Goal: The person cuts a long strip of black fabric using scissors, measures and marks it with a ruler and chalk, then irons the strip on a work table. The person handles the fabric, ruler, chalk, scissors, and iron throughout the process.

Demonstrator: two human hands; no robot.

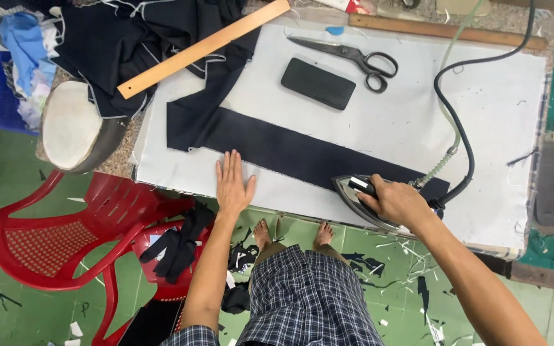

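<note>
- The right hand (397, 202) wraps its grip tight around the black handle of an iron (361, 195), which sits on the right end of a long dark fabric strip (290, 152).
- The strip lies across the white padded surface (501, 115), running from the far left towards the near right.
- The left hand (234, 186) lies flat on the surface just near of the strip, fingers spread, gripping nothing; the fingertips reach the strip's near edge.
- A black cord (463, 122) loops from the iron to the far right.
- Farther off lie a pair of scissors (354, 57) and, just beside them, a black oblong block (318, 83).
- A wooden ruler (203, 48) rests tilted over heaped dark cloth (129, 45) at the far left.
- Red plastic chairs (65, 237) stand on the green floor to the near left, dark scraps (177, 247) draped on one.
</note>
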